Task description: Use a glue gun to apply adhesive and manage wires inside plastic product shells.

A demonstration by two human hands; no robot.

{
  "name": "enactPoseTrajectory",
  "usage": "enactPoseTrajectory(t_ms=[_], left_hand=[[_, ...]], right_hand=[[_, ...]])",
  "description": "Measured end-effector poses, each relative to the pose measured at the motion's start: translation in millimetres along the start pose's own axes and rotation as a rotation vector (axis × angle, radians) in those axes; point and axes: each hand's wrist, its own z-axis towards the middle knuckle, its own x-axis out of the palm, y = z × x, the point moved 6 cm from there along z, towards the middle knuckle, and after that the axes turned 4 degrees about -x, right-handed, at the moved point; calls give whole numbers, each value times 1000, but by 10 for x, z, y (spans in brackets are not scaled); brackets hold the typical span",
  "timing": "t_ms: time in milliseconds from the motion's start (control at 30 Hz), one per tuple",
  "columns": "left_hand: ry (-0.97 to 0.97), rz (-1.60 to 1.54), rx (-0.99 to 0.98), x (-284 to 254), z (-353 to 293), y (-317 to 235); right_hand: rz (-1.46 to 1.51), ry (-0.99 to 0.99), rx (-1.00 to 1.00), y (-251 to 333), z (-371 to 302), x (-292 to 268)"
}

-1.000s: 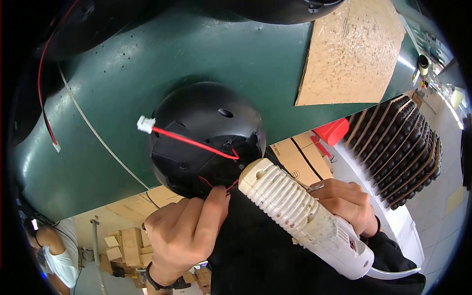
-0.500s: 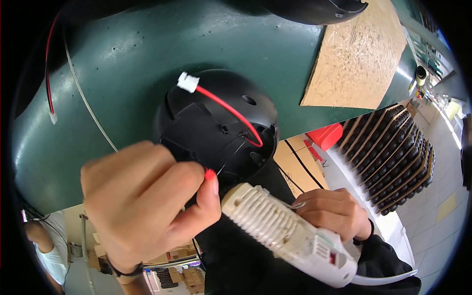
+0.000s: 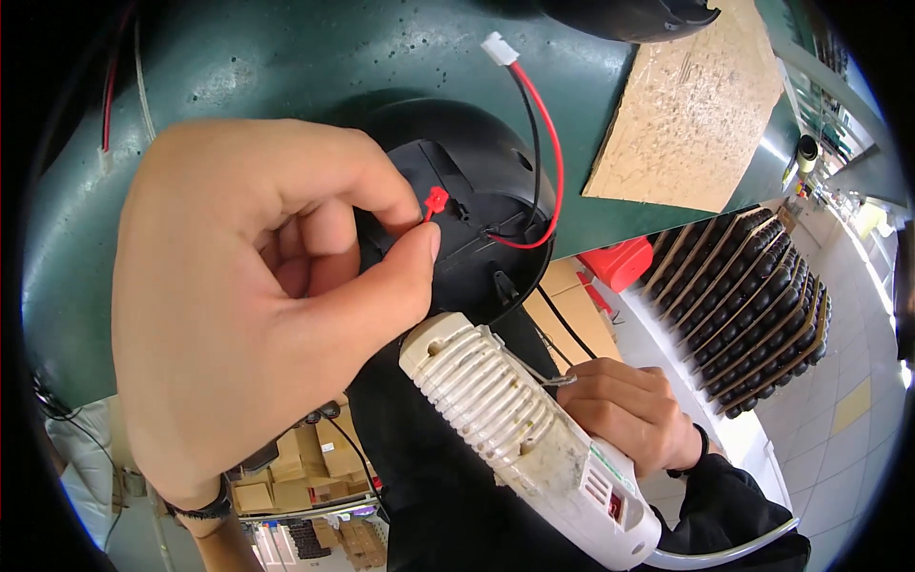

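Note:
My left hand pinches a small red piece with a thin stem between thumb and forefinger, held over the black round housing. My right hand is closed along the far side of a cream ribbed electric tool with a red switch and a pale cord; its thumb is hidden. The tool's blunt end points toward the housing's rim. From inside the housing a red and black wire pair rises to a white connector.
Upper right on the green table lies a brown board, beside another black shell. At right, black round parts are stacked in layers near a red object. Cardboard boxes sit below.
My left hand has risen, now showing more of the red piece above its fingertips. My right hand and the tool have shifted slightly left. The wire pair and connector now stand higher and farther right.

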Motion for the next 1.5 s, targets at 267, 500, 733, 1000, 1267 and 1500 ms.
enactPoseTrajectory(t_ms=[267, 500, 733, 1000, 1267, 1500], left_hand=[[36, -28, -5, -3, 16, -4], [0, 71, 77, -5, 39, 6], [-32, 250, 417, -200, -326, -172], [-19, 151, 453, 82, -582, 162], [-100, 65, 537, 4, -610, 225], [-341, -19, 419, -58, -549, -1]], right_hand=[[-72, 4, 2, 17, 55, -19], [-60, 8, 37, -64, 21, -1], [-71, 0, 26, 25, 6, -75], [-67, 7, 15, -32, 41, -134], [22, -9, -14, -40, -3, -135], [-29, 5, 182, 171, -156, -374]])
